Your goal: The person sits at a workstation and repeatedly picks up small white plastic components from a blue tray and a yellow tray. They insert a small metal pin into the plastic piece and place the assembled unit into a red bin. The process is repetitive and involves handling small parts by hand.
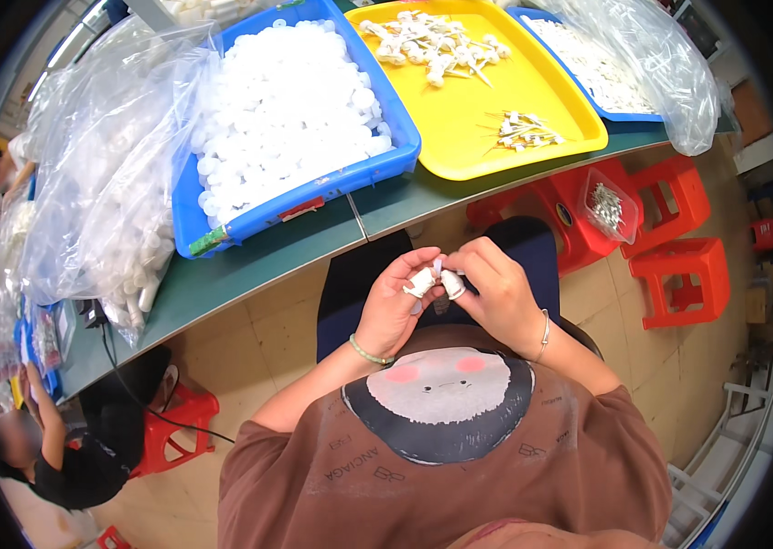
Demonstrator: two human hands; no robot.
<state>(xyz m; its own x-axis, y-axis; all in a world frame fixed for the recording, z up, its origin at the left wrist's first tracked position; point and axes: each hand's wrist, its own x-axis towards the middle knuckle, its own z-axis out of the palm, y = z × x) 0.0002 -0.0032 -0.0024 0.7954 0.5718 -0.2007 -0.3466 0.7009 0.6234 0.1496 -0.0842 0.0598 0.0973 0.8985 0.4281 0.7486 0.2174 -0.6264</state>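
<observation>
Close together in front of my brown shirt, both my hands are raised with fingers pinched. My left hand (390,308), with a green bead bracelet, grips a small whitish plastic part (438,266) between the fingertips. My right hand (502,289), wearing a thin bangle, pinches at the same part from the other side. A white sleeve-like piece (420,282) lies at the left thumb and a similar white piece (452,285) at the right thumb. Whether these two are worn on the thumbs or held is unclear. The exact kind of the pinched part is too small to make out.
Ahead, the green table (268,274) carries a blue tray (300,197) of white caps, a yellow tray (460,165) with white stemmed pieces, and clear plastic bags (112,174). Red stools (684,274) and a clear box (608,206) stand right. Another person (66,457) sits left.
</observation>
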